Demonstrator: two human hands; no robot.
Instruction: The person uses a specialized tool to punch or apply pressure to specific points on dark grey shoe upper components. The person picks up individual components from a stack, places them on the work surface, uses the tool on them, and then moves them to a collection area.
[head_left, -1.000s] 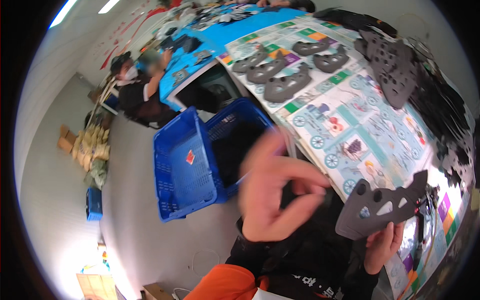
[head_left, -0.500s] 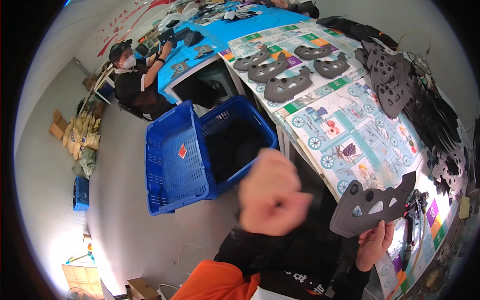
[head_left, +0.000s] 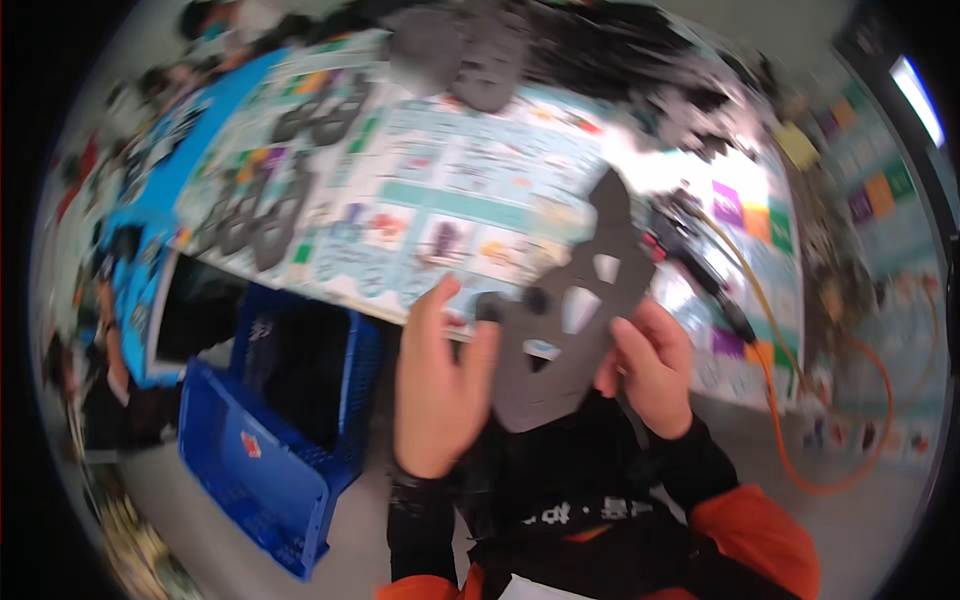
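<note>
My right hand point(head_left: 655, 365) pinches the edge of a dark grey, curved flat piece with cut-out holes point(head_left: 578, 362), thumb on its face. The piece is tilted up in front of my body, over the table's near edge. My left hand point(head_left: 440, 385) is beside the piece's left end with thumb and fingers apart; blur hides whether it touches. More grey cut-out pieces point(head_left: 278, 228) lie in rows on the left part of the patterned table cover point(head_left: 350, 250).
Loose dark pieces point(head_left: 600, 50) are heaped along the table's far side. A black hand tool point(head_left: 715, 285) with an orange hose point(head_left: 775, 430) lies to the right. Two blue crates point(head_left: 250, 490) stand left below the table. Another person point(head_left: 120, 390) sits at far left by a blue-covered table.
My view has swung right. My left hand has come from over the crates to the piece. The right hand has brought the piece in front of me and turned it more upright.
</note>
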